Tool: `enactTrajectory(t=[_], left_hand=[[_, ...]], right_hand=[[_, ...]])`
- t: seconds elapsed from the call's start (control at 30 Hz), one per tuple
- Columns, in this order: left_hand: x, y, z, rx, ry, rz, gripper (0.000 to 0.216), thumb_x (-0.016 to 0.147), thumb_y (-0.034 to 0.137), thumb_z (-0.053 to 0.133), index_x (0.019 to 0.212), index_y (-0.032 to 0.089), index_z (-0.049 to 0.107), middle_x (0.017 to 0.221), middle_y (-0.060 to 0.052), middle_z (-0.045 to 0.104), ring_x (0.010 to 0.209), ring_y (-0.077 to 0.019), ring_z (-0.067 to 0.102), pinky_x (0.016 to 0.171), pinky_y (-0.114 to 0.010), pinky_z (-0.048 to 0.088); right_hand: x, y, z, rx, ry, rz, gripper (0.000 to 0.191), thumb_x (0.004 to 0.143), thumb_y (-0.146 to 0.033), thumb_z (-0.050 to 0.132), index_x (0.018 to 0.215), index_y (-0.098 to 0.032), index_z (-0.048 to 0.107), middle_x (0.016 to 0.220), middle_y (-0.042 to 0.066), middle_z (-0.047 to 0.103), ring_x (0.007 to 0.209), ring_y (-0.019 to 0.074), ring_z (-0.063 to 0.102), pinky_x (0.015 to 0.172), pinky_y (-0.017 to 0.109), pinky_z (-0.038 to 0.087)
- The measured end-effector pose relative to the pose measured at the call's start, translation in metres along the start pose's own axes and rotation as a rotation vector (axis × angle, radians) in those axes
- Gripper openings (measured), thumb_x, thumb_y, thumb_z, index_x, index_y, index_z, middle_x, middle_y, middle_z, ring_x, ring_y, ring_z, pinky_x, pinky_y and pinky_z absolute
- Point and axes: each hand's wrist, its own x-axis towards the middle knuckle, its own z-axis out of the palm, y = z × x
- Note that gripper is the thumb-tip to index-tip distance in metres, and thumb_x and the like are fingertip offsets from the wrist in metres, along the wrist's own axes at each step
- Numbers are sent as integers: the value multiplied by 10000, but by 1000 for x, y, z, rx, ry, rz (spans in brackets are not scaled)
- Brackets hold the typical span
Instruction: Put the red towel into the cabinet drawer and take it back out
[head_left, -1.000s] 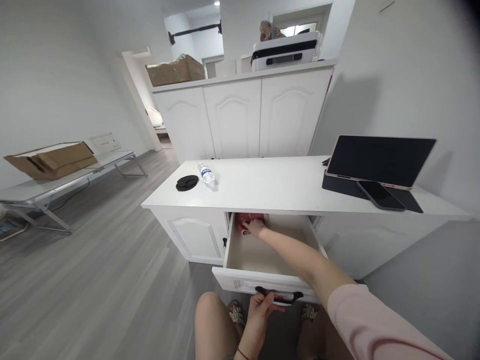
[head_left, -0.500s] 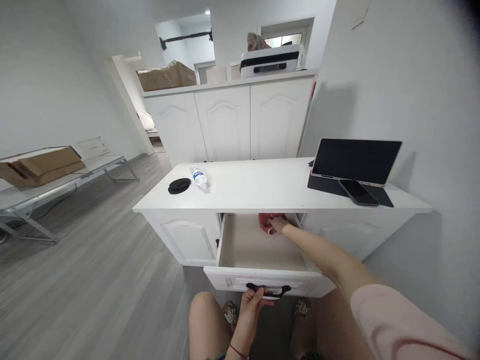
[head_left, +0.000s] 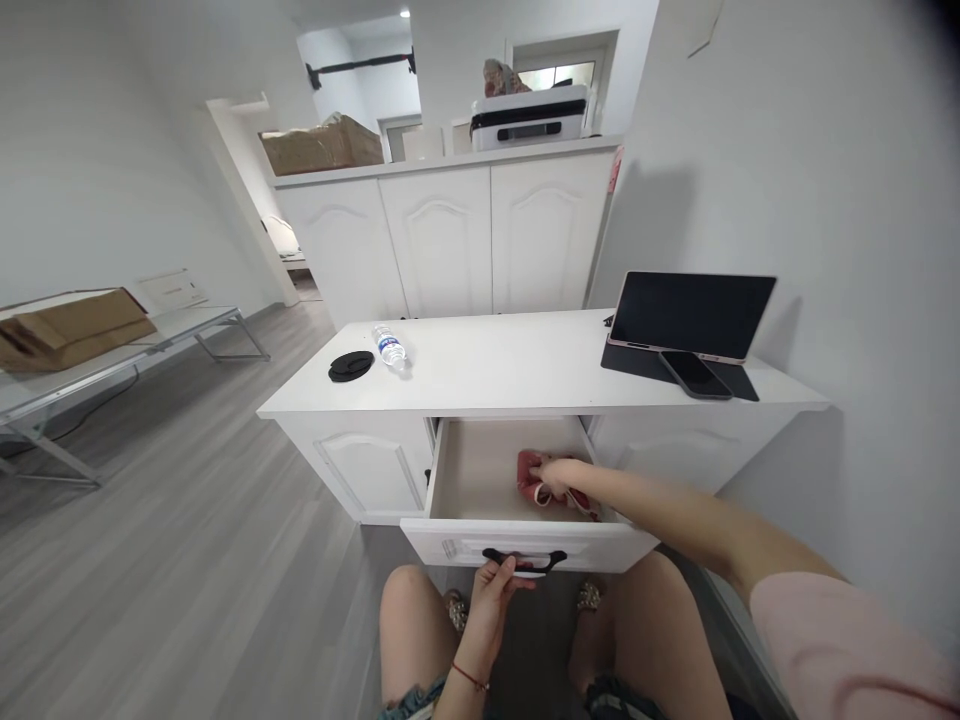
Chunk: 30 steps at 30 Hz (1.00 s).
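Note:
An open white drawer sticks out of a low white cabinet in front of me. My left hand grips the black drawer handle from below. My right hand reaches into the drawer's right side and holds a red and white cloth item near the front. The rest of the drawer's inside shows bare.
On the cabinet top lie a water bottle, a black round lid, a tablet on a stand and a phone. A tall white cupboard stands behind. A glass table with a cardboard box is at left.
My right hand has drawn the red cloth item from the back of the drawer across to its right front. My left hand stays on the handle.

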Motion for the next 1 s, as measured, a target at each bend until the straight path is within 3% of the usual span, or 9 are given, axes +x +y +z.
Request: enactTrajectory(t=[0.2,0.37,0.43,0.57,0.67,0.77,0.9,1.0], left_hand=[[3,-2,-3,19,1,8,375,587,415,879,527,149,622,752,-67,744,608,-158,676,699,-294,502],[3,2,-1,78,-4,31,384,577,459,874,538,156,641,775,-80,746,672,-183,672,725,-326,510],[3,4,0,105,-11,39,385,595,469,860,534,162,637,788,-90,747,738,-207,679,749,-337,504],[6,8,2,155,-3,47,405,628,501,829,534,165,624,791,-90,743,753,-212,679,797,-347,473],[14,10,4,190,20,44,424,607,534,828,540,167,628,767,-78,733,676,-185,661,775,-334,453],[24,12,6,199,54,54,452,577,551,837,508,172,600,731,-62,717,641,-164,645,751,-311,441],[36,17,14,177,91,62,472,534,555,854,491,176,574,701,-44,701,625,-153,634,738,-298,449],[41,23,23,158,104,68,443,527,533,865,527,167,617,704,-43,699,624,-150,638,737,-291,455]], right_hand=[[-14,-19,0,62,-252,-115,803,411,-111,787,1197,-168,632,1167,109,657,1011,314,635,783,346,498],[-24,-41,-7,298,-464,-248,528,585,-185,657,1110,-214,605,832,-33,646,707,174,625,587,256,466],[-32,-45,-17,416,-459,-259,371,615,-194,588,986,-186,597,691,-46,586,592,153,568,518,246,422],[-64,-38,-51,474,-34,-380,79,622,-192,566,680,-177,514,620,-40,514,603,128,500,562,241,395],[-111,-25,-76,615,209,-493,178,671,-158,519,837,-175,580,817,-13,623,765,154,567,711,250,448],[-171,-14,-83,562,492,-460,187,766,-199,526,928,-178,618,930,39,645,822,179,599,740,275,476],[-222,-3,-48,371,754,-296,457,789,-136,486,1207,-254,629,1191,78,614,1045,220,607,896,348,493],[-218,0,5,288,877,-122,531,764,-109,490,1244,-285,636,1295,82,578,1174,263,563,1004,436,467]])
